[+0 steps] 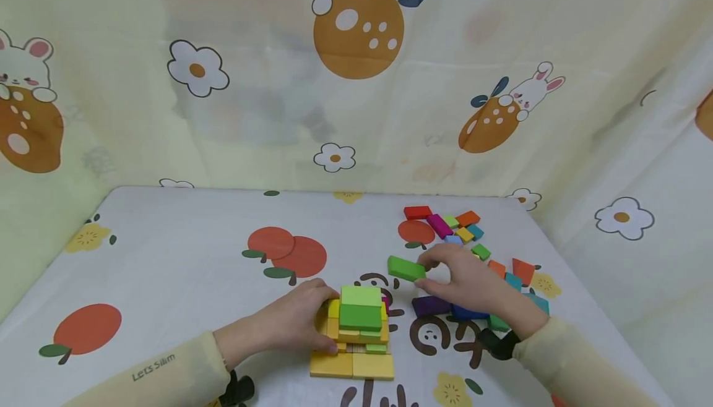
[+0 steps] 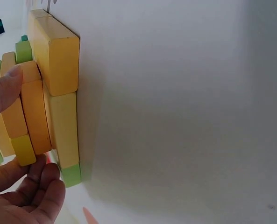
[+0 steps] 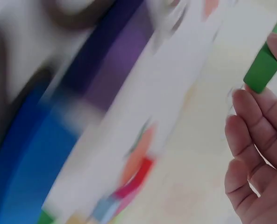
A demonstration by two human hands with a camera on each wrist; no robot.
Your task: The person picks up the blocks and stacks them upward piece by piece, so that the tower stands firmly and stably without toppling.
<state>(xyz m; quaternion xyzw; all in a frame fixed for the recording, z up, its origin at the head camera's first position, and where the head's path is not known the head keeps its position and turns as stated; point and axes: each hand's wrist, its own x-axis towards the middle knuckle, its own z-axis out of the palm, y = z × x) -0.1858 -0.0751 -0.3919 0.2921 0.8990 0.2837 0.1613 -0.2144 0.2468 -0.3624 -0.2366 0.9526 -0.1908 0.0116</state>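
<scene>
A layered stack of wooden blocks [image 1: 352,367], yellow and orange with green pieces, stands on the table, two green blocks [image 1: 361,308] topping it. My left hand [image 1: 298,320] grips its left side, thumb [image 2: 10,86] on the near face and fingers curled behind an orange block [image 2: 37,114]. Over the table to the stack's upper right, my right hand [image 1: 465,274] pinches a green block [image 1: 405,268] by one end between thumb and fingertips. In the right wrist view the same green block [image 3: 262,70] shows between thumb and fingers.
Beneath the right hand lie a purple block [image 1: 431,305] and a blue block [image 1: 468,313]. Several loose coloured blocks, among them a red block [image 1: 418,213] and a magenta block [image 1: 439,226], spread over the table's right side. A printed cloth [image 1: 250,128] hangs behind the table.
</scene>
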